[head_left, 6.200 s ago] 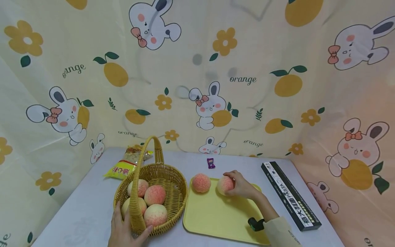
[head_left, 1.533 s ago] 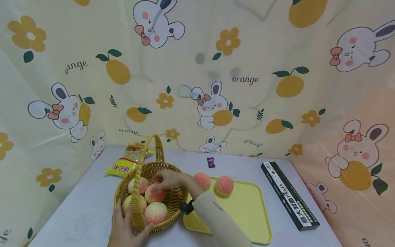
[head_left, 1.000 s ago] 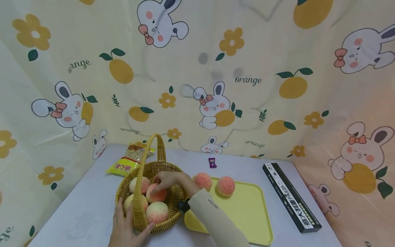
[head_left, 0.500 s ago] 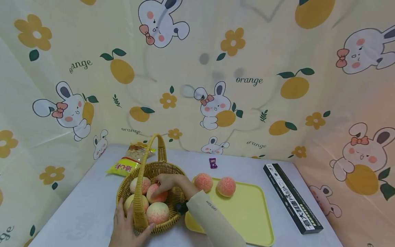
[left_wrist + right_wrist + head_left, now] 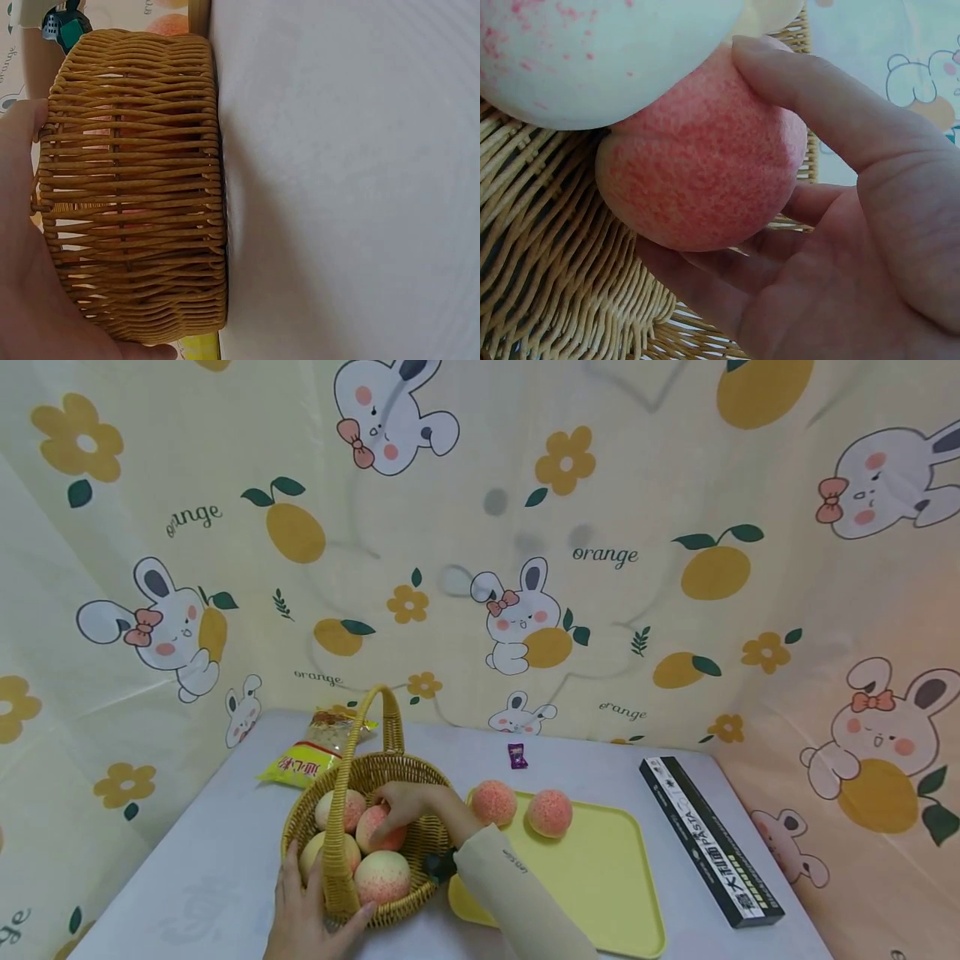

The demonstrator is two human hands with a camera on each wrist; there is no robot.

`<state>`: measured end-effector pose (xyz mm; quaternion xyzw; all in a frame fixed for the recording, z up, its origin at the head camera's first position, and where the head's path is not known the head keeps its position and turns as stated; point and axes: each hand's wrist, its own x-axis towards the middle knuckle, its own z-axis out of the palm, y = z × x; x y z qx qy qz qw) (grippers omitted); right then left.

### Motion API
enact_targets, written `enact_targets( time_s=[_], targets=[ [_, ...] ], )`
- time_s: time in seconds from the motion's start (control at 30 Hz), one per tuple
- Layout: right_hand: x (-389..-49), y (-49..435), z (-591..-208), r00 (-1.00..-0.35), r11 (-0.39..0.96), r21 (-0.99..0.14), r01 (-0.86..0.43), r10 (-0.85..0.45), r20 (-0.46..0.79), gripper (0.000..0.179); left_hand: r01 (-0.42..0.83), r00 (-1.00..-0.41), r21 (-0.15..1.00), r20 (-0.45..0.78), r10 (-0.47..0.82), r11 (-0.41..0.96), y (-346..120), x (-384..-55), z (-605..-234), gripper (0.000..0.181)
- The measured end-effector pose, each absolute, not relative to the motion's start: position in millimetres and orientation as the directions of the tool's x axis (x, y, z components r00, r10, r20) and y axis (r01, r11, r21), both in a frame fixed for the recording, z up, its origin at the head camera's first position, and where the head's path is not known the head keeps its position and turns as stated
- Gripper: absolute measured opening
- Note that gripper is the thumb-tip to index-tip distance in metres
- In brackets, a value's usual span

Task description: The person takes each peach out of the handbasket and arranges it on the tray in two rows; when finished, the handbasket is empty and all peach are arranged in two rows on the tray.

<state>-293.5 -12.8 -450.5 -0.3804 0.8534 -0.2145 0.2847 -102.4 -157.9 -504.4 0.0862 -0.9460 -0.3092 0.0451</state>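
White table (image 5: 187, 877), backdrop (image 5: 465, 452) behind it printed with rabbits, oranges and flowers. Far left, toward the back: yellow-and-clear food bag (image 5: 303, 764), lying flat just behind the basket's left side; can't tell if they touch. Left hand (image 5: 309, 906) at front left, fingers spread, laid on the outside of the basket wall, thumb out along the front; wrist view has the same wide span, braced on the wicker. Wicker basket (image 5: 427, 777) sits upright on the table, arched handle (image 5: 390, 718) up, four peaches inside: left peach (image 5: 313, 845), pale, partly behind the handle; back peach (image 5: 356, 811), pale and pink; front peach (image 5: 382, 878), pale with pink speckle; and the pink peach (image 5: 701, 165) among them. Right hand (image 5: 412, 802) reaches into the basket and has hold of that one, thumb on one side, fingers curled round the other. Dark wrist unit (image 5: 440, 865) shows below; beige sleeve (image 5: 517, 893) crosses the tray's left part. Yellow tray (image 5: 600, 860) lies right of the basket, two reddish peaches (image 5: 550, 813) side by side at its back left. Small purple packet (image 5: 517, 756) behind those. Far right: black PASTA box (image 5: 711, 842), flat, angled, apart from the tray.
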Motion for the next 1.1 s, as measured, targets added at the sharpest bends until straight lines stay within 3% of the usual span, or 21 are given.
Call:
enact_targets(
  time_s=[0.47, 1.1],
  targets=[
    [-297.3, -3.9, -445.2, -0.581, 0.526, -0.690, -0.497, -0.792, -0.186, 0.049, -0.151, -0.979, 0.609, 0.018, -0.204, 0.778, -157.1, -101.2, -503.8, 0.118],
    [-300.8, 39.8, -429.1, -0.663, 0.398, -0.807, -0.437, -0.749, -0.010, 0.053, -0.068, -0.971, 0.595, 0.144, -0.190, 0.801, -156.8, -100.3, -508.6, 0.111]
  ],
)
